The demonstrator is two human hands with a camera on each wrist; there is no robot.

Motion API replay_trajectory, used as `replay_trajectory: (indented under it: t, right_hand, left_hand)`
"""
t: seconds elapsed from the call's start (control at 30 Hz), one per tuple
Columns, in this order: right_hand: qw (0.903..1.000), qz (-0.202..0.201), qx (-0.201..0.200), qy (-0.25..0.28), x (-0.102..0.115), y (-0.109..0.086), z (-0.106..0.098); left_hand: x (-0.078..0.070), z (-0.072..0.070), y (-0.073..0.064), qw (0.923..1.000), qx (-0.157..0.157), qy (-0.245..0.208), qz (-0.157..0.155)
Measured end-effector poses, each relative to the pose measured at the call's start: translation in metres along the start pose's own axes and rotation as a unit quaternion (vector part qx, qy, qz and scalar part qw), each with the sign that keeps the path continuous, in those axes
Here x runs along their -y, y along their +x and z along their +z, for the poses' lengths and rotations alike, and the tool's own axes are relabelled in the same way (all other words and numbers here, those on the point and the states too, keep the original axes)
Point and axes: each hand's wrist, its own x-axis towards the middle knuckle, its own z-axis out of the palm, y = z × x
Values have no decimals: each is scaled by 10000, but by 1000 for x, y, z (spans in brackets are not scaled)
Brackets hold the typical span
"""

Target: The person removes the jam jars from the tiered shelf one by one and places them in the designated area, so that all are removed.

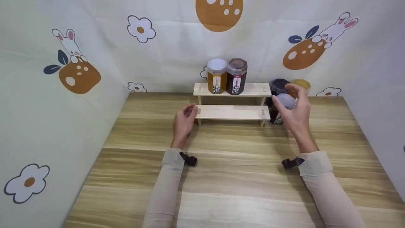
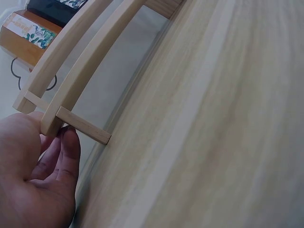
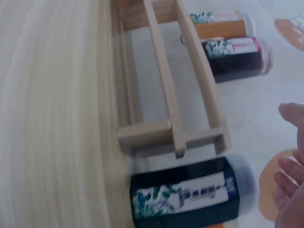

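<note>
A two-tier wooden rack (image 1: 232, 112) stands at the back of the table. My left hand (image 1: 184, 122) pinches the left end of its lower board, thumb above and fingers curled below, as the left wrist view shows. Just right of the rack stands a dark jar (image 3: 185, 194) with a whitish lid. Over that lid my right hand (image 1: 299, 112) has its thumb and fingers spread apart; the right wrist view shows a gap between fingers and jar. On the upper board sit an amber jar (image 1: 217, 77) and a dark red jar (image 1: 236, 77), side by side.
Behind the right hand stand another dark-lidded jar (image 1: 280, 85) and a yellow-lidded jar (image 1: 302, 84), partly hidden. A patterned cloth (image 1: 171, 60) hangs behind and at both sides of the wood-grain table (image 1: 227, 177).
</note>
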Motion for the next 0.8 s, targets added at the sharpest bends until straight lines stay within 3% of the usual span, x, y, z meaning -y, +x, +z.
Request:
replay_trajectory:
  t: [0.2,0.43,0.57,0.67,0.8]
  right_hand:
    - [9981,-249,310,477,12,0,24]
    - [9873,28,1418,722,26,11,61]
    - [9797,156,1848,766,29,19,82]
    - [9756,200,2032,801,32,25,97]
    - [9784,318,1970,543,33,28,113]
  left_hand:
    - [0,0,1,9996,-7,-80,259]
    - [1,0,1,9998,-53,-33,190]
    - [1,0,0,9999,-29,119,67]
    - [0,0,0,9999,-38,159,7]
    - [0,0,0,10000,-50,80,1]
